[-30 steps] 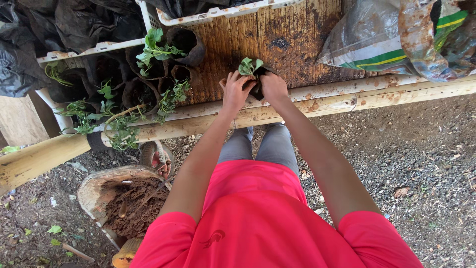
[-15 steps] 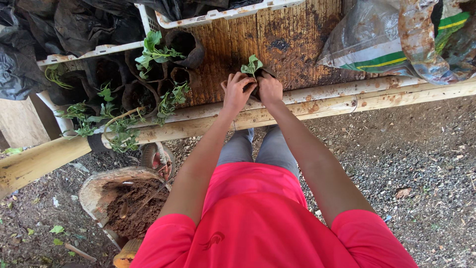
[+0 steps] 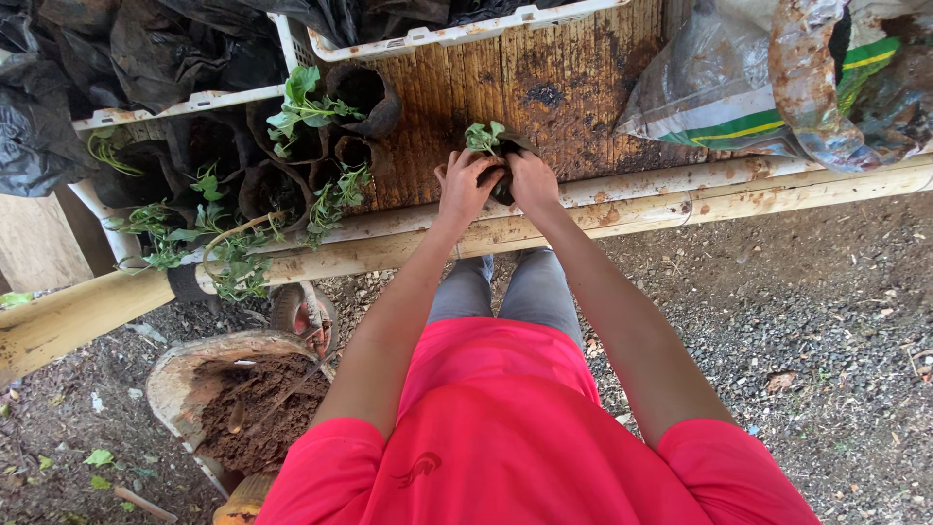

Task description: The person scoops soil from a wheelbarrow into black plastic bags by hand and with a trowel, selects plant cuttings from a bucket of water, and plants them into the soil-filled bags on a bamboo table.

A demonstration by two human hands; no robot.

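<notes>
Both my hands close around a small black nursery bag [image 3: 505,175] that holds a green seedling [image 3: 483,136]. My left hand [image 3: 465,185] grips its left side and my right hand [image 3: 533,181] grips its right side. The bag rests on a stained wooden bench top [image 3: 544,78], near its front edge. Most of the bag is hidden by my fingers.
Several black bags with seedlings [image 3: 301,107] stand to the left on the bench. A white crate [image 3: 437,34] sits at the back, a plastic soil sack [image 3: 758,87] at the right. A basin of brown soil [image 3: 253,408] lies on the gravel ground at lower left.
My hands and the bagged seedling have shifted slightly away from me on the bench, and the fingers press closer around the bag.
</notes>
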